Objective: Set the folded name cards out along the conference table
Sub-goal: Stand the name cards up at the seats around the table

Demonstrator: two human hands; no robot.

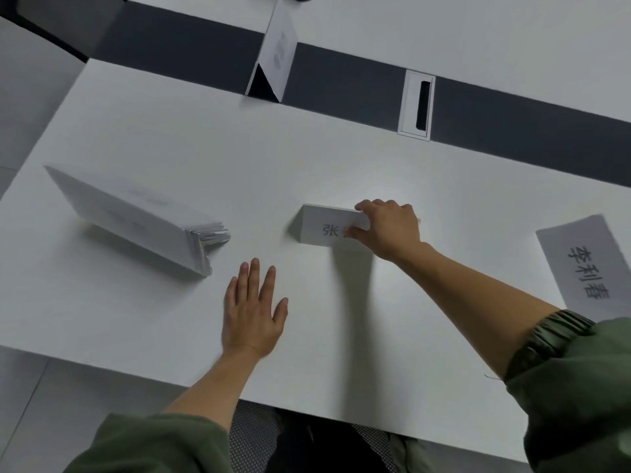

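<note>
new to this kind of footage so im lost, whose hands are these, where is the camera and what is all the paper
There is no machine here. A person in green sleeves works with bare hands, and the single picture comes from a camera worn on the head, looking down at a white conference table.

The right hand has its grip on a small folded white paper name card, with fingers over the top and thumb on the printed face. The left hand lies flat and open on the table, holding nothing.

To the left sits a stack of folded white cards, nested together. Another white printed name card sits at the right edge. A third tent card stands far off on the dark grey strip.
</note>
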